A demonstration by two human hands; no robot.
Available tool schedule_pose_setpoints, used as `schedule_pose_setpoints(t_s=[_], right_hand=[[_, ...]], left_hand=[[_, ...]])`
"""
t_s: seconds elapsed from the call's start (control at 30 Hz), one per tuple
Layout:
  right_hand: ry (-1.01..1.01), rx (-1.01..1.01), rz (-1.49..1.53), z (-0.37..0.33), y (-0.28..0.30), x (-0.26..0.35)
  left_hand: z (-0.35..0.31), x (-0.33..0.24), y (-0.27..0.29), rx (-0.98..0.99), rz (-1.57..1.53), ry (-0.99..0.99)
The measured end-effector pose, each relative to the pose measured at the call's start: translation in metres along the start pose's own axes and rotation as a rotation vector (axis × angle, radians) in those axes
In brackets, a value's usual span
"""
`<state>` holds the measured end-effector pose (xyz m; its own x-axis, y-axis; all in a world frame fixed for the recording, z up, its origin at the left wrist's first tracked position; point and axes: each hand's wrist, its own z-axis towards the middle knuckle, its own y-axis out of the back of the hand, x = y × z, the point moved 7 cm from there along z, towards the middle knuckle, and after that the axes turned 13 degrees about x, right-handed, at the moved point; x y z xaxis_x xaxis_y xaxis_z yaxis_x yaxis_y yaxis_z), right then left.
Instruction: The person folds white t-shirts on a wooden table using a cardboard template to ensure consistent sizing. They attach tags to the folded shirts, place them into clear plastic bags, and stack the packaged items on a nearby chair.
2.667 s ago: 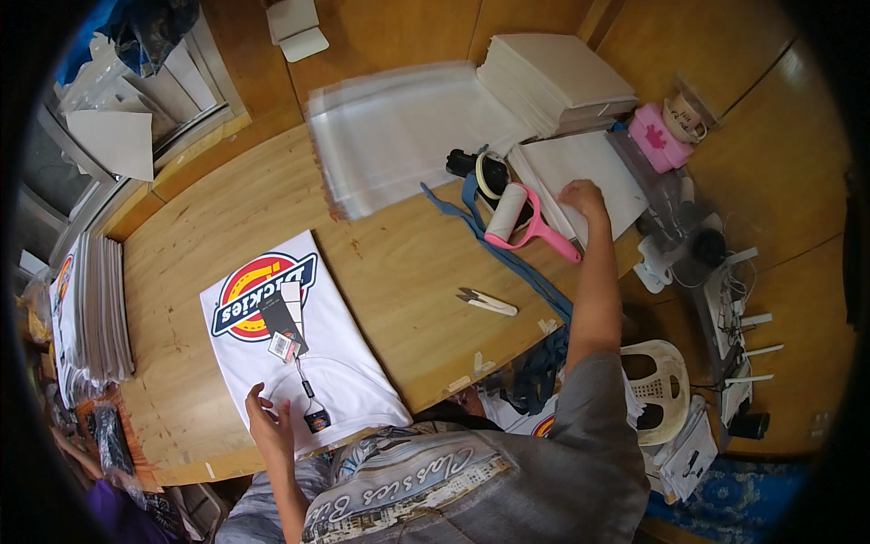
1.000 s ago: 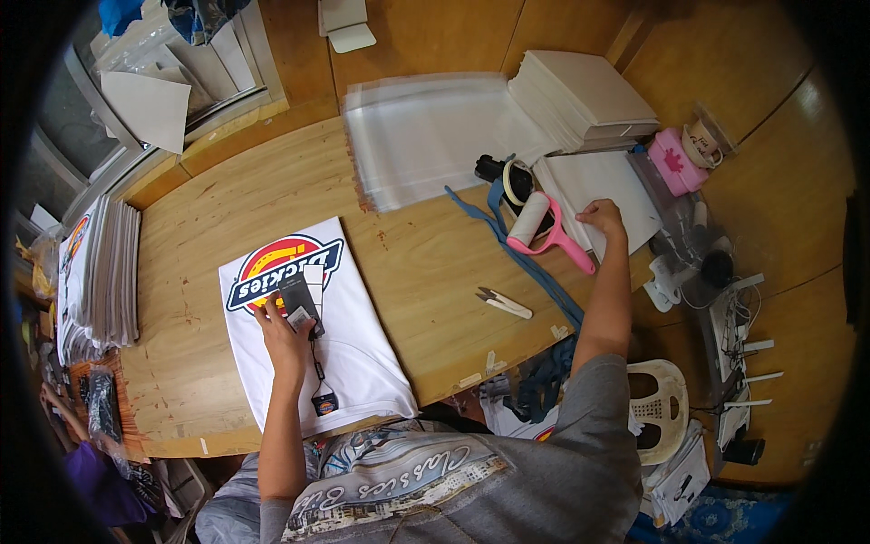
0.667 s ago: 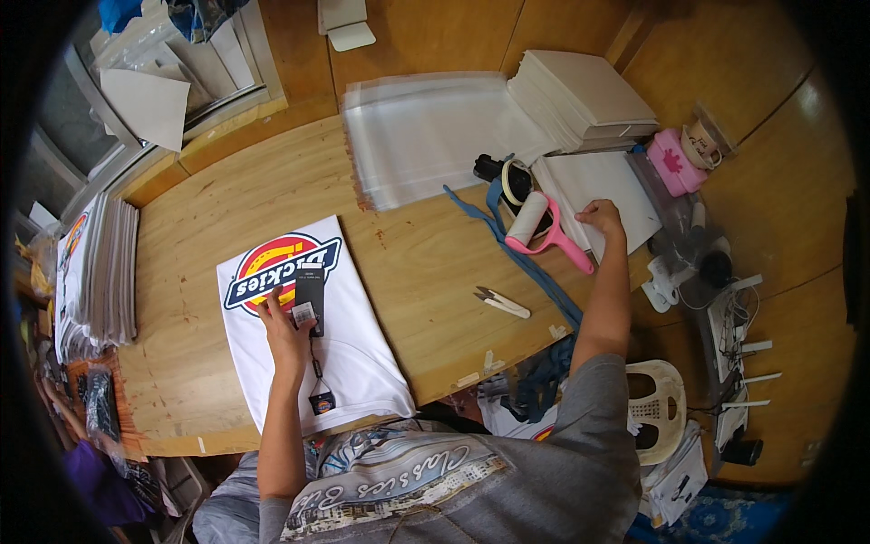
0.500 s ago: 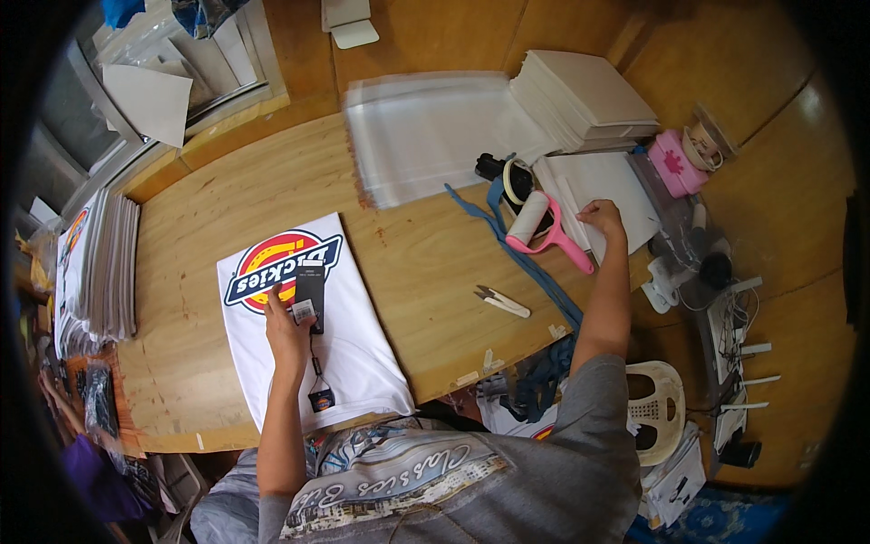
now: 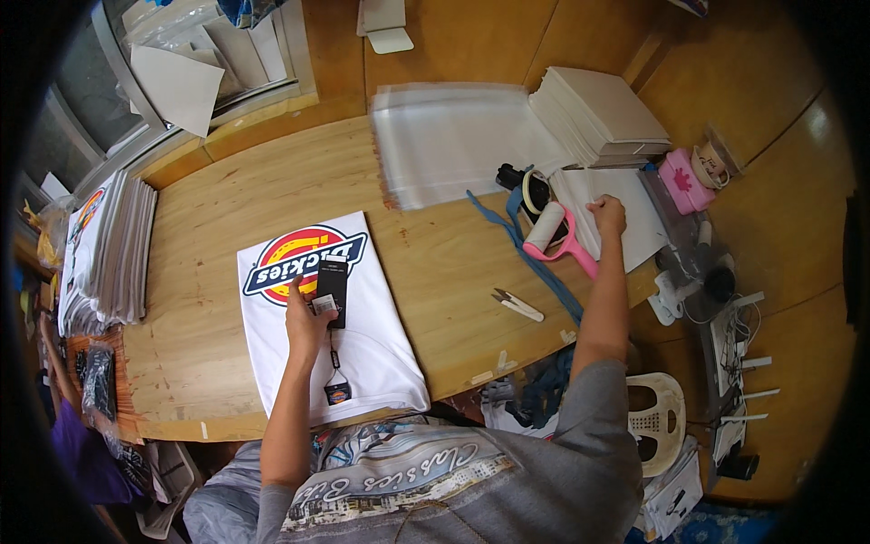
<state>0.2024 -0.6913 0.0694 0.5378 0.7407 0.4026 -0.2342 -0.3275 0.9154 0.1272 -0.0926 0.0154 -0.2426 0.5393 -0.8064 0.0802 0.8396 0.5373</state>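
On the table (image 5: 190, 363), the folded shirt (image 5: 376, 354) lies by the near edge, so a bump might crumple it. At the white sheets (image 5: 642, 238), the right hand (image 5: 607, 215) is stretched far out with fingers curled; I can't tell if it holds one. The left hand (image 5: 306, 319), bent in and nearly closed, pinches the black tag (image 5: 334, 283).

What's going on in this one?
At a wooden table, a person's left hand has its thumb against a black hang tag on a folded white shirt. The right hand is over some white sheets; whether it grips one is unclear. Snips and a pink-handled lint roller lie between the hands.
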Motion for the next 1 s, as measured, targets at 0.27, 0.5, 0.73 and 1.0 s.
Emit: schedule_pose_setpoints(t_s=[0.27,0.5,0.73,1.0], right_hand=[[0.135,0.159,0.137,0.013,-0.035,-0.011],[0.211,0.344,0.207,0.011,-0.039,-0.004],[0.208,0.511,0.318,0.016,-0.043,-0.017],[0.187,0.530,0.309,0.011,-0.042,-0.006]], left_hand=[[0.001,0.001,-0.003,0.028,-0.019,0.005],[-0.003,-0.002,0.001,0.023,-0.032,-0.027],[0.003,0.002,-0.005,0.020,-0.011,-0.077],[0.004,0.006,-0.004,0.023,-0.022,-0.072]])
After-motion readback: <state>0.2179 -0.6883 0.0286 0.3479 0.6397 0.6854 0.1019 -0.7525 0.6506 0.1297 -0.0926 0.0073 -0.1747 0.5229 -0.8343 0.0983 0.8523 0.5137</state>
